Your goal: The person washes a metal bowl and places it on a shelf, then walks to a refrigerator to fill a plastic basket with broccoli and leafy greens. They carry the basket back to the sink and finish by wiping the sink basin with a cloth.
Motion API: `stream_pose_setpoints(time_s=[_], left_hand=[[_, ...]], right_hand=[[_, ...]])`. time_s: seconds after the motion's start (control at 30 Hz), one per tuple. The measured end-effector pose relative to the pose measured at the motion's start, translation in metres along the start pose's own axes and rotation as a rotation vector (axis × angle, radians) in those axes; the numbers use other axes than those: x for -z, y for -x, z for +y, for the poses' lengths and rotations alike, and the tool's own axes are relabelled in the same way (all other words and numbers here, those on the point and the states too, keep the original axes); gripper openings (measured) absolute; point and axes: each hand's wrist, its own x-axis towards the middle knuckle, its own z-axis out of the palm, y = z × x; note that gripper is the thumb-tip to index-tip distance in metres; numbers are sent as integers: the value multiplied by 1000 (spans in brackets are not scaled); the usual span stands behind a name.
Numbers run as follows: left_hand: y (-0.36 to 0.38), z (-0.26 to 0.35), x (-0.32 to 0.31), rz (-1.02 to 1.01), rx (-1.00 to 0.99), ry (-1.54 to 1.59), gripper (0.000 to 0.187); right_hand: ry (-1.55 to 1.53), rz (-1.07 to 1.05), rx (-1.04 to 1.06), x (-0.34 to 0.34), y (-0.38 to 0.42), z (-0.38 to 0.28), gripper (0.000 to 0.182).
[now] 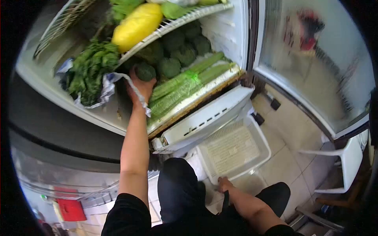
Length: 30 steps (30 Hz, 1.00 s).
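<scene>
Inside the refrigerator, my left hand [140, 87] is wrapped round a dark green round vegetable [145, 72], at the left end of the lower shelf. Several more round green vegetables [170, 67] lie behind and to the right of it. Long green stalks in clear plastic [177, 88] lie along the shelf's front, right of my left hand. Leafy greens in white wrapping [92, 69] are to its left. Lower down, my right hand [224, 184] is at the near rim of a white plastic basket [265, 147] on the floor, its fingers bent at the edge.
A yellow item [138, 26] and greens rest on the wire shelf [177, 23] above. The open glass door [315, 70] stands at the right. A white chair [348, 165] is at the right edge, and a red object [71, 209] is at lower left.
</scene>
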Motion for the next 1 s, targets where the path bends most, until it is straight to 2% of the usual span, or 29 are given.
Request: stream_pose_setpoints(time_s=[0.03, 0.07, 0.1, 0.13, 0.17, 0.2, 0.27, 0.3, 0.33, 0.37, 0.4, 0.43, 0.5, 0.53, 0.6, 0.63, 0.7, 0.73, 0.77, 0.8, 0.83, 0.87, 0.9, 0.93, 1.0], left_hand=[[1, 0, 5, 89, -65, 34, 95], [1, -5, 4, 107, 55, -27, 92], [5, -5, 13, 133, 18, 58, 83], [9, -5, 21, 156, -21, 142, 75], [13, -6, 29, 175, -62, 225, 68], [19, 9, 48, 75, 10, 276, 66], [31, 16, 60, 124, -78, 287, 68], [41, 14, 56, 234, -197, 251, 69], [54, 22, 61, 220, -229, 336, 72], [67, 35, 63, 203, -266, 419, 75], [88, 45, 51, 213, -338, 470, 77], [112, 57, 38, 221, -411, 519, 79], [164, 95, 50, -108, -522, 565, 79], [186, 108, 44, -268, -604, 682, 82], [243, 136, 31, -517, -635, 741, 84], [256, 139, 28, -519, -635, 736, 84], [276, 145, 22, -793, -734, 647, 84], [265, 144, 22, -753, -747, 620, 86], [240, 141, 22, -700, -722, 629, 87], [208, 137, 21, -648, -701, 637, 88], [177, 134, 27, -640, -501, 637, 84], [142, 124, 16, -440, -490, 522, 77], [107, 113, 3, -257, -375, 485, 71], [66, 102, 4, -212, -312, 536, 72], [2, 69, -38, 21, -139, 83, 86]], right_hand=[[25, 42, 5, 13, -6, 3, 67], [27, -55, 71, 29, -10, 3, 73], [36, -152, 139, 52, -14, 3, 78], [82, -190, 113, 83, -1, -3, 84], [109, -157, 116, 107, 10, -3, 84], [61, -23, 134, 128, 20, 2, 80], [-84, 168, 209, 169, 38, 15, 72], [-184, 220, 267, 185, 44, 20, 68], [-168, 224, 271, 198, 49, 20, 68], [-286, 278, 316, 210, 53, 18, 66], [-409, 328, 359, 219, 59, 13, 63], [-406, 327, 362, 226, 72, 0, 63], [-1144, 153, 500, 232, 102, -34, 63], [-1144, 146, 500, 226, 106, -44, 63], [-1720, 12, 923, 209, 109, -52, 64], [-1724, 8, 924, 204, 99, -41, 64], [-1837, 155, 669, 189, 58, 4, 66], [-1862, 86, 500, 185, 38, 35, 63], [-1876, 85, 484, 179, 34, 44, 63], [-1745, 231, 153, 176, 32, 49, 61], [-1579, 360, -165, 171, 30, 54, 58], [-1581, 455, -371, 161, 25, 57, 57], [-1584, 457, -363, 145, 20, 67, 57], [-1589, 442, -349, 129, 12, 82, 59], [-1600, 441, -317, 132, 4, 88, 62]])
